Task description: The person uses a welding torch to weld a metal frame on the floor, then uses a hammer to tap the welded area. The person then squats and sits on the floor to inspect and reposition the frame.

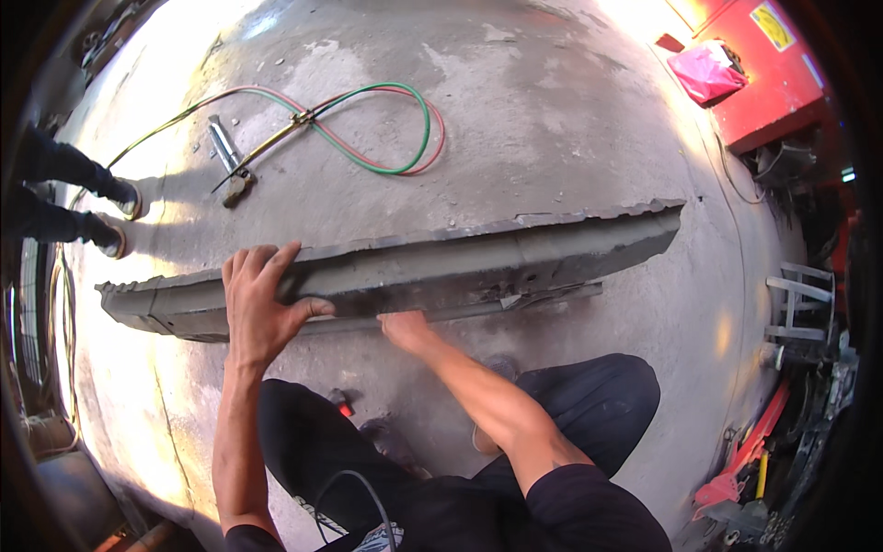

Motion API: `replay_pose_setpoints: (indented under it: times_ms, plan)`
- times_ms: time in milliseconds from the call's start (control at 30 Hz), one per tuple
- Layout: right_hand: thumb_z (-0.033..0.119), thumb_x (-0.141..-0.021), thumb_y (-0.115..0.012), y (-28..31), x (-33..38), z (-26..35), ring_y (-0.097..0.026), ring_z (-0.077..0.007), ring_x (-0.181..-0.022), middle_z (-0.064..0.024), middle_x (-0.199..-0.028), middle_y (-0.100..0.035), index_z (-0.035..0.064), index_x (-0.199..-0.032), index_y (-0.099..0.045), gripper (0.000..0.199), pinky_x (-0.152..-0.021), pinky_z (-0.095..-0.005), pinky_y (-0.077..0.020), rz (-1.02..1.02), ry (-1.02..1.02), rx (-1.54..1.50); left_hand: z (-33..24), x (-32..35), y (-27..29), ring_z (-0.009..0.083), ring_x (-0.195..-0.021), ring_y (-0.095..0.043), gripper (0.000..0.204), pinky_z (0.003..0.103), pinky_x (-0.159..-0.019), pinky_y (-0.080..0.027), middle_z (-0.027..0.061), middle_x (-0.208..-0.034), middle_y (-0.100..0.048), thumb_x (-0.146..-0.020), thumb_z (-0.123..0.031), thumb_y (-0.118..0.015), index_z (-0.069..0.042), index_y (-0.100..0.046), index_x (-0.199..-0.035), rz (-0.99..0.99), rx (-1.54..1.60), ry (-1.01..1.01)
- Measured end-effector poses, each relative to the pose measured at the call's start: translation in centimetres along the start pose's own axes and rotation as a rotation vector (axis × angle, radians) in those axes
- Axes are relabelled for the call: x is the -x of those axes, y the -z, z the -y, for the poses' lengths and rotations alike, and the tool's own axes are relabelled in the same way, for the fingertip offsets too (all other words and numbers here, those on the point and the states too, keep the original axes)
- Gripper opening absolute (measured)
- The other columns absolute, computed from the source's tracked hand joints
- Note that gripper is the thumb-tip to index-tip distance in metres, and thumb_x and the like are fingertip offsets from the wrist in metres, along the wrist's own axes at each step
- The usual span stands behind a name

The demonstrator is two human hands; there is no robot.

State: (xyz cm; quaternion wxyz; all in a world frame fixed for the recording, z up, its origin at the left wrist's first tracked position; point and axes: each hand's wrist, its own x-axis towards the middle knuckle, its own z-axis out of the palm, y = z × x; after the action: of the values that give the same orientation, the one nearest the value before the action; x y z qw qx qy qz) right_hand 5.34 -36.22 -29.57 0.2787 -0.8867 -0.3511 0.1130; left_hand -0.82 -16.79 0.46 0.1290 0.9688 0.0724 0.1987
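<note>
A long dark sheet-metal channel (441, 259) with ragged, cut-looking edges lies across the floor in front of me, its right end farther off than its left. My left hand (260, 304) grips it left of the middle, fingers over the far edge and thumb across the hollow toward the near side. My right hand (405, 329) is closed at the near lower edge, just right of the left hand; its fingertips are hidden at the metal. Right of that hand, a narrow strip (552, 294) runs along the channel's near side, with a bent flap on it.
Beyond the channel lie a cutting torch (267, 145) with looped red and green hoses (425, 138) and a silver tool (223, 147). Someone's legs (83, 198) stand at left. A red cabinet (763, 101), a metal stool (800, 299) and clutter line the right. A small red item (340, 403) lies between my legs.
</note>
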Motion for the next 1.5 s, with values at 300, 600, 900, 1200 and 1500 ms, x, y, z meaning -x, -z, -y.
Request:
replay_pose_setpoints:
  times_ms: [300,600,900,1200,1500]
  plan:
    - [0.020,-0.092,-0.063,4.8,-0.6,3.5,-0.067,-0.0430,-0.089,-0.0230,-0.088,-0.070,0.0051,-0.091,-0.074,0.019,-0.080,-0.0518,-0.0536,0.266,-0.064,-0.096,5.1,-9.2,-3.0,0.0367,-0.108,-0.063,0.087,0.045,-0.096,-0.047,0.0197,-0.108,-0.069,-0.063,-0.061,-0.084,0.001,-0.068,-0.122,0.346,0.159,0.104]
    - [0.024,-0.091,-0.065,4.1,-0.7,3.2,-0.069,-0.0416,-0.092,-0.0219,-0.093,-0.072,0.0068,-0.091,-0.074,0.020,-0.080,-0.0514,-0.0556,0.379,-0.121,-0.179,9.8,-14.0,-10.6,0.0366,-0.104,-0.069,0.083,0.043,-0.092,-0.052,0.0243,-0.106,-0.072,-0.074,-0.066,-0.077,0.002,-0.069,-0.121,0.581,0.160,0.156]
    - [0.025,-0.092,-0.064,5.4,-1.8,2.3,-0.069,-0.0420,-0.092,-0.0214,-0.093,-0.072,0.0075,-0.096,-0.076,0.022,-0.084,-0.0504,-0.0539,0.388,-0.235,-0.217,10.6,-15.5,-15.9,0.0416,-0.108,-0.065,0.085,0.047,-0.093,-0.049,0.0277,-0.109,-0.070,-0.088,-0.074,-0.055,0.004,-0.066,-0.120,0.722,0.011,0.280]
    - [0.029,-0.092,-0.064,4.2,-0.3,1.7,-0.069,-0.0431,-0.091,-0.0218,-0.091,-0.072,0.0077,-0.095,-0.076,0.025,-0.083,-0.0509,-0.0547,0.409,-0.242,-0.188,13.3,-11.0,-23.6,0.0431,-0.118,-0.060,0.084,0.052,-0.103,-0.043,0.0257,-0.120,-0.067,-0.094,-0.075,-0.041,-0.001,-0.064,-0.128,0.740,-0.063,0.338]
    - [0.034,-0.096,-0.061,1.5,0.2,0.2,-0.067,-0.0446,-0.093,-0.0217,-0.099,-0.071,0.0038,-0.102,-0.071,0.032,-0.084,-0.0526,-0.0529,0.440,-0.122,-0.123,12.1,2.6,-9.7,0.0323,-0.106,-0.066,0.038,0.042,-0.094,-0.050,0.0174,-0.111,-0.071,-0.098,-0.028,-0.066,-0.004,-0.064,-0.128,0.396,0.316,0.255]
